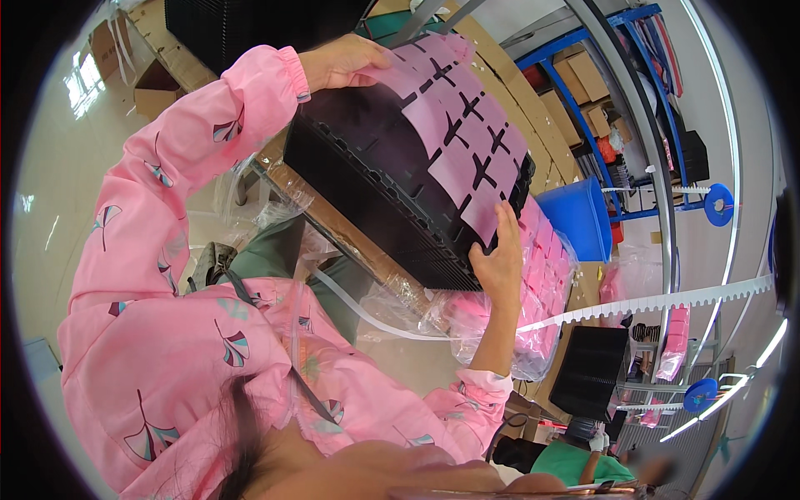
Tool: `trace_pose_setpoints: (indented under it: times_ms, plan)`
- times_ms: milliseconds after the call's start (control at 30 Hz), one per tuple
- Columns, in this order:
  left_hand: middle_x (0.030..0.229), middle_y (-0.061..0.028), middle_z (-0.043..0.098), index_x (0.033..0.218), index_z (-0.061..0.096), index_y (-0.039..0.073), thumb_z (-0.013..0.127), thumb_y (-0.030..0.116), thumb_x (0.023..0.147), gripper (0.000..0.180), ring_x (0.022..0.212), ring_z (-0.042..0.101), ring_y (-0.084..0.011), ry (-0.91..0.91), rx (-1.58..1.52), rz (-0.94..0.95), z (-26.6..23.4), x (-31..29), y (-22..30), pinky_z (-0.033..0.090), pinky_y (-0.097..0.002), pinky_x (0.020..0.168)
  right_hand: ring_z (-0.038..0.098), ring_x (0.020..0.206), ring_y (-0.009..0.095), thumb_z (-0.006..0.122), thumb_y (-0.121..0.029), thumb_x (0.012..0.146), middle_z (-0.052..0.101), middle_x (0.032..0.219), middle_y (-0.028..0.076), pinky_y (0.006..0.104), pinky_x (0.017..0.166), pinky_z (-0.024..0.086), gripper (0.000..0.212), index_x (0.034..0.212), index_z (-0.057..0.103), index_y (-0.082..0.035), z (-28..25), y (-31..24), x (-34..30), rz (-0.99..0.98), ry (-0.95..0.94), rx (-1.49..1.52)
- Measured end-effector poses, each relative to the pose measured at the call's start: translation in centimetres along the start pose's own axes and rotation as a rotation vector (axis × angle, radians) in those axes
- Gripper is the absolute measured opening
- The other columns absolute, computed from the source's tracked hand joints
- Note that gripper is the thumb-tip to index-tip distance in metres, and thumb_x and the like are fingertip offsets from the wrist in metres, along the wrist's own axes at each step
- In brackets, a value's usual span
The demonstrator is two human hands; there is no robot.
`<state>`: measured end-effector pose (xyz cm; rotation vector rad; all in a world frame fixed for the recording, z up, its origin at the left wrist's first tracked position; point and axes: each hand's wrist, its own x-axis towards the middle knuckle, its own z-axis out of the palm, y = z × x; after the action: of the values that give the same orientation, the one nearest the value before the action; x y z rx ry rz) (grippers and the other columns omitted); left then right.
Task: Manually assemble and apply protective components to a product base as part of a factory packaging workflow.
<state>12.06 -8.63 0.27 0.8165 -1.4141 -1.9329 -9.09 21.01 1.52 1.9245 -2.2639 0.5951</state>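
A pink sheet [471, 125] with rows of cross-shaped and slit cut-outs lies over a tall stack of black plastic trays [375, 212], whose dark surface shows through the gaps. My left hand [346, 61] is closed on the sheet's far left corner, thumb and fingers pinching its edge. At the sheet's right end, my right hand [502, 262] touches the edge with its fingers stretched out and the thumb apart. Part of the top tray's black surface [358, 117] shows uncovered beside the sheet.
The stack stands on a cardboard-covered table [333, 229]. Pink pieces in clear plastic [542, 283] lie right of it, near a blue bin [575, 218]. A white toothed strip [650, 302] crosses on the right. A blue shelf [596, 137] holds boxes. Another person in green [567, 462] is at lower right.
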Motion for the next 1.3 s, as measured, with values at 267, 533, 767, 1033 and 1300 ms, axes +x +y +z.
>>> trace_pose_setpoints:
  times_ms: [267,533,767,1033,1300]
  plan:
    - [0.087,-0.0004,0.062,0.111,0.054,0.005,0.057,0.011,0.081,0.030,0.072,0.059,-0.0053,-0.011,0.011,0.009,0.4,-0.2,0.1,0.045,-0.0174,0.058,0.049,0.107,0.032,0.056,0.001,0.068,0.053,0.115,0.016,0.0388,0.090,0.039,0.031,0.099,0.056,0.002,1.5,2.6,-0.3,-0.118,0.214,-0.199]
    - [0.087,-0.0062,0.061,0.106,0.056,-0.004,0.056,0.004,0.076,0.031,0.072,0.059,-0.0104,-0.119,0.209,0.122,-0.5,-0.1,-0.4,0.049,-0.0225,0.068,0.059,0.092,0.031,0.055,0.006,0.070,0.062,0.099,0.015,0.0356,0.081,0.046,0.021,0.089,0.062,0.001,1.1,1.9,-1.2,-0.167,0.388,-0.166]
    - [0.097,-0.0150,0.060,0.113,0.051,-0.008,0.059,0.002,0.071,0.045,0.081,0.059,-0.0199,-0.069,0.469,0.155,0.7,-2.9,0.8,0.048,-0.0272,0.074,0.059,0.091,0.030,0.057,0.005,0.067,0.062,0.096,0.013,0.0367,0.080,0.046,0.020,0.086,0.060,0.000,1.2,2.0,-2.9,-0.148,0.376,-0.132]
    - [0.083,-0.0122,0.061,0.123,0.043,-0.007,0.061,0.009,0.072,0.056,0.068,0.055,-0.0128,-0.075,0.686,0.223,0.4,-3.3,0.6,0.044,-0.0245,0.066,0.059,0.089,0.030,0.057,0.006,0.067,0.062,0.095,0.013,0.0360,0.079,0.047,0.021,0.087,0.061,0.000,0.9,1.5,-3.9,-0.121,0.340,-0.063]
    - [0.074,-0.0126,0.062,0.122,0.043,-0.008,0.061,0.010,0.072,0.056,0.063,0.055,-0.0129,-0.074,0.731,0.233,0.0,-3.3,0.5,0.043,-0.0245,0.064,0.060,0.088,0.030,0.058,0.005,0.068,0.063,0.094,0.013,0.0355,0.078,0.047,0.019,0.086,0.061,0.001,1.0,1.3,-3.8,-0.106,0.308,-0.027]
